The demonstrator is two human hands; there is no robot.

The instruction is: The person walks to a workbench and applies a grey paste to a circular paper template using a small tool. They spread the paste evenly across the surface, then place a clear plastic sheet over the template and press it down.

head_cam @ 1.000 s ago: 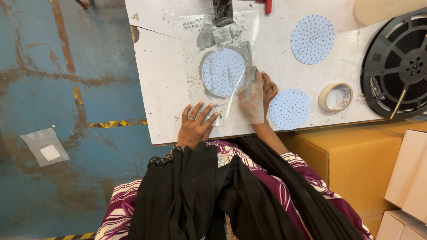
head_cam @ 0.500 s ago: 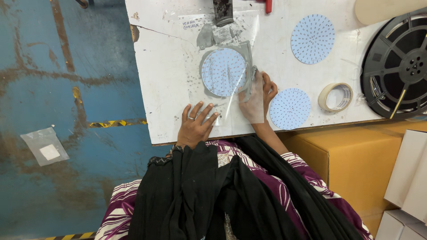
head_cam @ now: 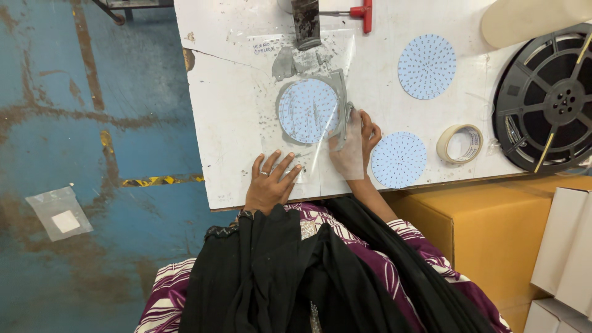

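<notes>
A person sits at a worn white table (head_cam: 234,111), seen from above. Nothing has visibly moved since the earlier views; hands and objects hold the same places.

At the far left, on the blue floor (head_cam: 61,92), lies a small clear bag (head_cam: 58,213) with a white square inside.

The left hand (head_cam: 269,183) rests flat near the table's front edge, fingers spread and gripping nothing, pressing down the near edge of a clear plastic sheet (head_cam: 320,163).

Just beyond it, a round pale-blue dotted disc (head_cam: 307,111) lies under that sheet, near the middle of the table. A dark metal tool (head_cam: 306,23) stands at the table's back edge above the disc.

The right hand (head_cam: 356,145) is just right of the disc, seen through the sheet, its fingers curled at the sheet's raised right edge; whether it pinches the sheet cannot be told.

A red-handled tool (head_cam: 361,12) lies at the back. A second dotted disc (head_cam: 399,160) lies beside the right hand, and a third (head_cam: 427,66) sits farther back.

Next come a tape roll (head_cam: 460,143), a large black reel (head_cam: 549,102) and cardboard boxes (head_cam: 493,228).
</notes>
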